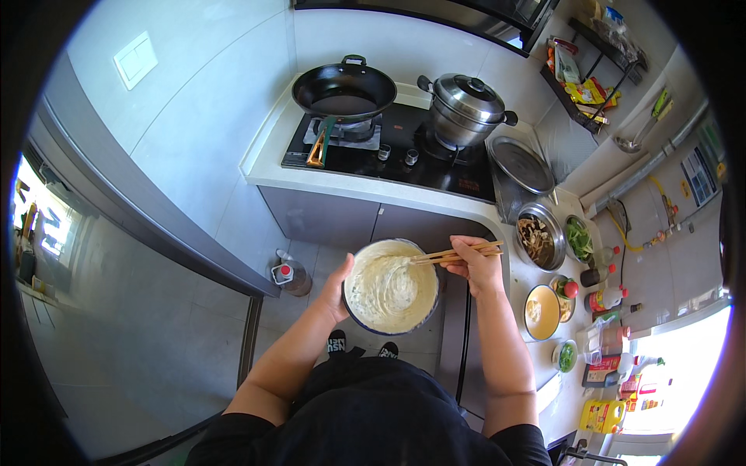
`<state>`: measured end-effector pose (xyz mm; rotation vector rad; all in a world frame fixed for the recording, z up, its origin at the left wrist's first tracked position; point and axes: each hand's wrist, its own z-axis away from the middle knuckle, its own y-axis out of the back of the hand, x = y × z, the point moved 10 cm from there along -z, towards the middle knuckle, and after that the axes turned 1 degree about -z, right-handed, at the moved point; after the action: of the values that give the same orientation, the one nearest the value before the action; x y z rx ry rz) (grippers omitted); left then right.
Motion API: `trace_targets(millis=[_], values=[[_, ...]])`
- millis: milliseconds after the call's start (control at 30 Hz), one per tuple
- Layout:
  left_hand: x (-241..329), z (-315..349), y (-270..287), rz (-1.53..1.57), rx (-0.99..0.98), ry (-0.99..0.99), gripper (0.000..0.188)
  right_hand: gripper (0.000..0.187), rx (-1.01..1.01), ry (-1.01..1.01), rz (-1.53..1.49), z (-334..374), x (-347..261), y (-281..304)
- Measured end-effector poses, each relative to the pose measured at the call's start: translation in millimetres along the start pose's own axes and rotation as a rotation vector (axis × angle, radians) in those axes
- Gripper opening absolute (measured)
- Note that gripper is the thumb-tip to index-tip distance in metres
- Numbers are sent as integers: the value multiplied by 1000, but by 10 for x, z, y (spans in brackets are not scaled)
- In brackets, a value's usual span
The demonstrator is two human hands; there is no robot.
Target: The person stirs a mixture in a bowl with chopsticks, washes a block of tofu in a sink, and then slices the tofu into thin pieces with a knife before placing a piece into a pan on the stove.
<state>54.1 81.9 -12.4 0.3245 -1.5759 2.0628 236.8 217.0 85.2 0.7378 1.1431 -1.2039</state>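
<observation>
My left hand [336, 287] grips the left rim of a bowl [432, 307], thumb over the edge and the other fingers hidden beneath. Inside the bowl lies a thick, pale, creamy batter [388, 291] with swirl marks and small green flecks. In my right hand [475, 264] is a pair of wooden chopsticks [443, 255], closed in the fingers. Their tips reach into the batter near the bowl's upper right. The bowl is held up in front of my body, above the floor.
Ahead, a black wok [346, 91] and a lidded steel steamer pot [466, 113] stand on the gas stove [400, 155]. On the right counter are a steel bowl of sliced mushrooms [536, 241], a yellow bowl [542, 312] and several bottles. A large plastic bottle [291, 277] stands on the floor.
</observation>
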Motion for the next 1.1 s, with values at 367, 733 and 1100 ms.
trace_targets(millis=[367, 733, 1100], values=[[-159, -130, 386, -302, 327, 0, 72, 14, -315, -116, 223, 401, 109, -461], [-14, 12, -82, 68, -36, -65, 73, 16, 50, 22, -22, 55, -19, 145], [21, 21, 206, -131, 367, -71, 71, 19, -185, -55, 174, 536, 349, -261]])
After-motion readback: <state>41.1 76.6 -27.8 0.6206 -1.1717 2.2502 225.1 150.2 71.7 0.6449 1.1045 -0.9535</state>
